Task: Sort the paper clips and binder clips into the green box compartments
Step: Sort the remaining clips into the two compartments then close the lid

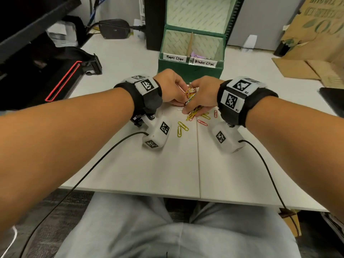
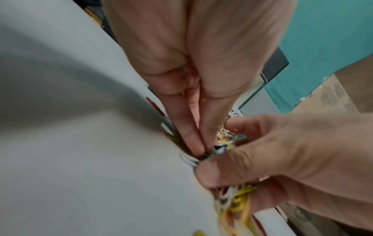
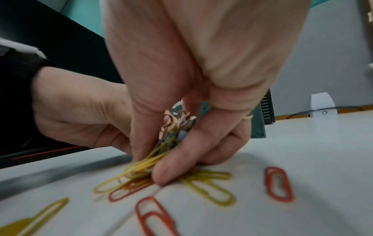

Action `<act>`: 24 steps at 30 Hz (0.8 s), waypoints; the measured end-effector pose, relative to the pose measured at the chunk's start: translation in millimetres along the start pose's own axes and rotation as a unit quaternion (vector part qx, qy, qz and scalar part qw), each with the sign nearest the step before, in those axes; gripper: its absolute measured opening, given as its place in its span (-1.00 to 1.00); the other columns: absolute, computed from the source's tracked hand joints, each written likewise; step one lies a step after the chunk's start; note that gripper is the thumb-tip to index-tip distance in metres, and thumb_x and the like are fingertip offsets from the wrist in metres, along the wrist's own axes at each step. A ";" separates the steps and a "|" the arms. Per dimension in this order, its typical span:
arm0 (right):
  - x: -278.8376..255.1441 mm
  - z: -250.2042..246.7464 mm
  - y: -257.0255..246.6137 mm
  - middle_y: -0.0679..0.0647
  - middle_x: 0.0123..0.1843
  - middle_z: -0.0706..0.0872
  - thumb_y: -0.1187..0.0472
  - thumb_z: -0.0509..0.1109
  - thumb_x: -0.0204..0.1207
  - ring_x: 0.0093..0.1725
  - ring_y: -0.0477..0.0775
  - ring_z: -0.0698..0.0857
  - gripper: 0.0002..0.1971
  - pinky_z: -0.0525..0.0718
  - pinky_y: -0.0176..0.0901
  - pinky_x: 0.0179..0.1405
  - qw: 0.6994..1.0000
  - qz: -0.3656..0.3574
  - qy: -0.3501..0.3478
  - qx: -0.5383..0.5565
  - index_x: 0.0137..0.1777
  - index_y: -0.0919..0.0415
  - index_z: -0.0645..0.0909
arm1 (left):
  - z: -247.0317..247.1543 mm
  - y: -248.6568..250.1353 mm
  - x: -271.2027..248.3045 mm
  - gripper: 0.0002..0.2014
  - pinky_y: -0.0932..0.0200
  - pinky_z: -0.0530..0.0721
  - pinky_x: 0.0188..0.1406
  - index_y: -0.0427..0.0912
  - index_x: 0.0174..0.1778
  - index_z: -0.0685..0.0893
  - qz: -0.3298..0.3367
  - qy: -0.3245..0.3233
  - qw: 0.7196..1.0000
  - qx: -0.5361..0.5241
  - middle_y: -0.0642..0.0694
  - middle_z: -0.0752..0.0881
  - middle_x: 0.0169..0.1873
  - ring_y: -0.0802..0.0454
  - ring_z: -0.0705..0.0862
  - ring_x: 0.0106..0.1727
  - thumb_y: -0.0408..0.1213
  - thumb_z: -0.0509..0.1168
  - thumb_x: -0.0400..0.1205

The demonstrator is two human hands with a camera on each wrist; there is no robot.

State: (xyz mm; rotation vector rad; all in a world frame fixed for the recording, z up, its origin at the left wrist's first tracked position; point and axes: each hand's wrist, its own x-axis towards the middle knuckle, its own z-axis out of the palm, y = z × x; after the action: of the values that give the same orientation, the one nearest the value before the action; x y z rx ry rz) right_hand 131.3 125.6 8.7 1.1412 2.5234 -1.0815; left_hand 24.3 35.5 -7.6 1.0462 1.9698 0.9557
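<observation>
A tangled bunch of yellow, red and white paper clips (image 1: 190, 93) stands up from the white table, held between both hands. My left hand (image 1: 178, 95) pinches it from the left with its fingers pressed together (image 2: 201, 151). My right hand (image 1: 197, 107) grips the bunch (image 3: 173, 132) between thumb and fingers (image 3: 153, 162), its lower end touching the table. Loose yellow clips (image 1: 181, 127) and red clips (image 1: 202, 122) lie just in front. The green box (image 1: 189, 69) stands right behind the hands, labelled "Paper Clips" on the left and "Binder Clips" on the right. Something purple (image 1: 195, 54) lies in the right compartment.
A black case with a red line (image 1: 63, 84) lies at the left edge of the table. Flattened cardboard (image 1: 307, 67) covers the right rear. A black power adapter (image 1: 113, 28) sits behind the box. Two black cables trail over the table's front edge.
</observation>
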 end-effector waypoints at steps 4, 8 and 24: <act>12.1 2.9 1.9 0.06 -0.24 0.86 0.12 0.72 0.15 -0.20 0.05 0.86 -0.63 0.82 0.01 -0.02 0.999 0.009 0.053 -0.005 -0.03 0.16 0.79 | -4.0 0.8 -2.3 -0.80 0.07 0.80 -0.04 -0.20 -0.11 0.70 -0.022 0.024 0.994 -0.108 -0.34 0.77 -0.03 -0.15 0.81 -0.05 -0.60 0.40 0.53; 17.1 2.9 4.7 0.17 -0.16 0.86 0.11 0.69 0.16 -0.10 0.09 0.84 -0.60 0.79 0.13 0.08 0.997 0.004 0.080 0.016 -0.03 0.29 0.80 | -9.8 6.1 -7.5 -0.84 0.00 0.81 -0.10 -0.28 -0.02 0.71 -0.011 0.070 0.992 -0.103 -0.28 0.77 -0.04 -0.16 0.81 -0.08 -0.57 0.29 0.60; -19.6 -52.6 -33.9 0.14 -0.21 0.82 0.48 0.57 0.34 -0.22 0.07 0.84 -0.84 0.82 -0.17 -0.25 0.981 -0.081 0.067 0.165 -0.12 0.31 0.76 | 3.9 9.6 10.5 -0.41 -0.17 0.67 0.18 -0.33 0.20 0.64 -0.078 -0.075 0.851 -0.514 -0.33 0.75 0.09 -0.32 0.71 0.15 0.16 0.02 0.71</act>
State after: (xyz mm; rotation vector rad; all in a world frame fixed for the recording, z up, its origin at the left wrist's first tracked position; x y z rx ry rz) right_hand 128.0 134.7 73.5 1.1320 2.6471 -1.5626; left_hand 26.4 49.6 -3.8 0.3057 1.0764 1.5067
